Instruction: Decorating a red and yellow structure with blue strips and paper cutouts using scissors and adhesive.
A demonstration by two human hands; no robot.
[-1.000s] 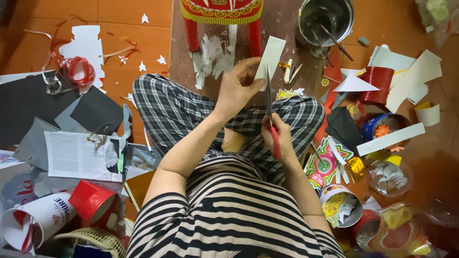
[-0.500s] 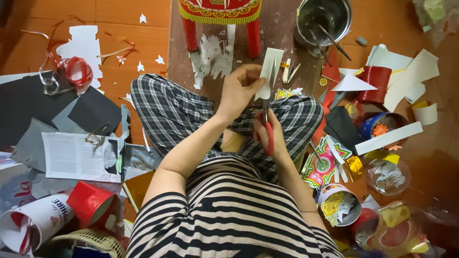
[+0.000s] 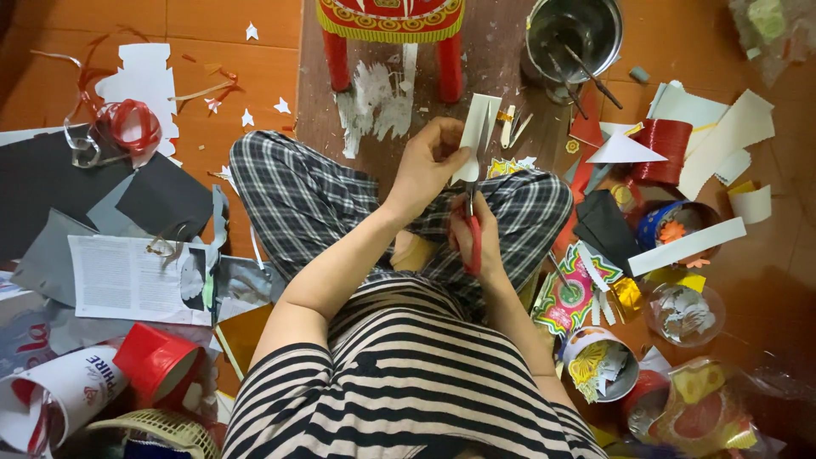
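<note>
I sit cross-legged on the floor in checked trousers and a striped top. My left hand (image 3: 429, 161) pinches a folded strip of white paper (image 3: 477, 134) above my knees. My right hand (image 3: 473, 234) grips red-handled scissors (image 3: 472, 228), whose blades point up into the lower edge of the paper strip. Both hands are close together over my lap.
A red stool (image 3: 393, 30) with white scraps stands ahead. A metal pot with brushes (image 3: 574, 34) sits at top right. Coloured paper, a red tape roll (image 3: 665, 146) and small bowls (image 3: 684, 313) crowd the right. Black and grey sheets (image 3: 85, 195) and a red ribbon (image 3: 127, 127) lie left.
The paper strip and my left hand have shifted slightly toward the middle and nearer my lap. The scissors stay in the paper's lower edge.
</note>
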